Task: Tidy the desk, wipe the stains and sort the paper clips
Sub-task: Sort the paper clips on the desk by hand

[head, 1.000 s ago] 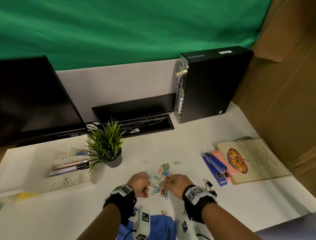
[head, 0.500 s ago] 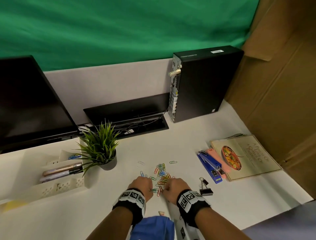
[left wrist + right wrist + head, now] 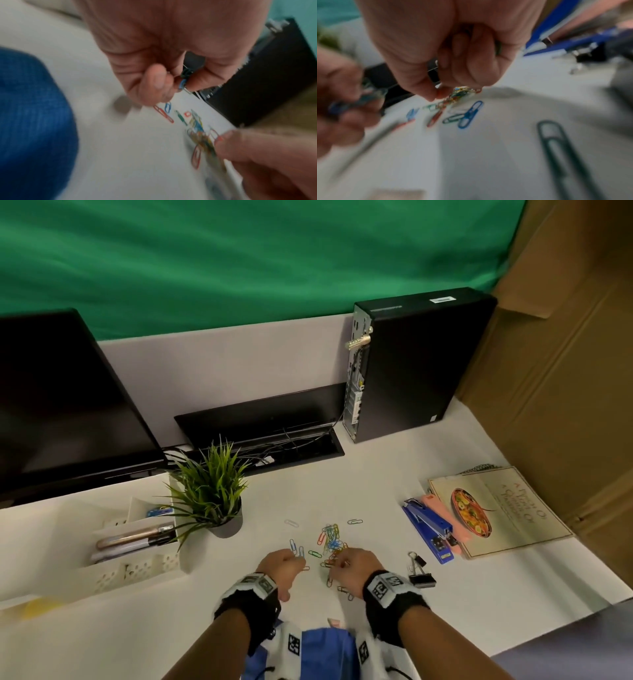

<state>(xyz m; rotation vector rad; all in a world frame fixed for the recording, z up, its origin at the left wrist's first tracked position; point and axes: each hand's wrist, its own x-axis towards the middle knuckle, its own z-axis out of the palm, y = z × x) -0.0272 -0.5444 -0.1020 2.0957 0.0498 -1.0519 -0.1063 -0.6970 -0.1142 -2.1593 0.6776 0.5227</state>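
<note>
Near the front edge of the white desk (image 3: 342,481), both hands work at a loose pile of small coloured wire paper clips (image 3: 330,542). Left hand (image 3: 282,568): fingers curled, thumb and forefinger pinching a small blue paper clip (image 3: 182,83), its long axis roughly upright between the fingertips; a darker clip seems to be gripped just above it, too blurred to confirm. Right hand (image 3: 349,571): fingers curled, fingertips closed on a tangle of yellow, green and red clips at the pile's near side. Clips in the pile point every way. Loose ones lie flat around it: a red one and a blue one beside the left fingertips, angled differently; a white one and a pale green one at the far side, long axes roughly left-right. Black binder clip (image 3: 419,571) lies just right of the right wrist. Blue stapler (image 3: 430,529) further right, long axis running diagonally away.
</note>
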